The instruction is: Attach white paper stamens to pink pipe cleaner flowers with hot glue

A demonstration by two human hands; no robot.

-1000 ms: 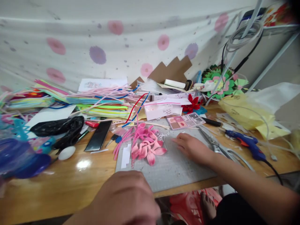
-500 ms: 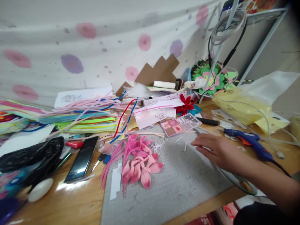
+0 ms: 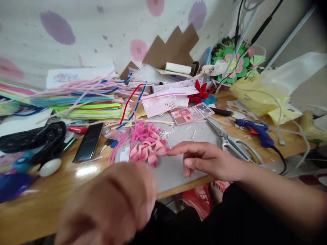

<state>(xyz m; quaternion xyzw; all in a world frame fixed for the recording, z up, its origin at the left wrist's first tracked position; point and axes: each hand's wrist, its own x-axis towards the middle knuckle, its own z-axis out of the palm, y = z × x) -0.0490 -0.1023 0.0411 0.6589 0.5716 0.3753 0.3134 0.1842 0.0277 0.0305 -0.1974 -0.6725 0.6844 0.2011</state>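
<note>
My right hand (image 3: 206, 160) hovers over the near edge of a grey cutting mat (image 3: 178, 166), fingers stretched leftward and loosely apart, holding nothing. Its fingertips are close to a bunch of pink petal shapes (image 3: 146, 146) lying on the mat. My left hand (image 3: 109, 207) is raised close to the camera at the bottom left; it is smeared by motion and its fingers do not show. Large silver scissors (image 3: 235, 144) lie just right of my right hand.
A blue glue gun (image 3: 255, 131) with a black cord lies on the wooden table (image 3: 63, 204) at the right. Behind the mat are a makeup palette (image 3: 191, 114), pipe cleaners (image 3: 84, 92), paper stacks, a phone (image 3: 88, 143), a black bag (image 3: 33, 137) and a white egg-shaped object (image 3: 50, 167).
My right hand moved left and nearer, from beside the scissors toward the pink petals. My left hand came back into view, raised and blurred. The camera tilted down.
</note>
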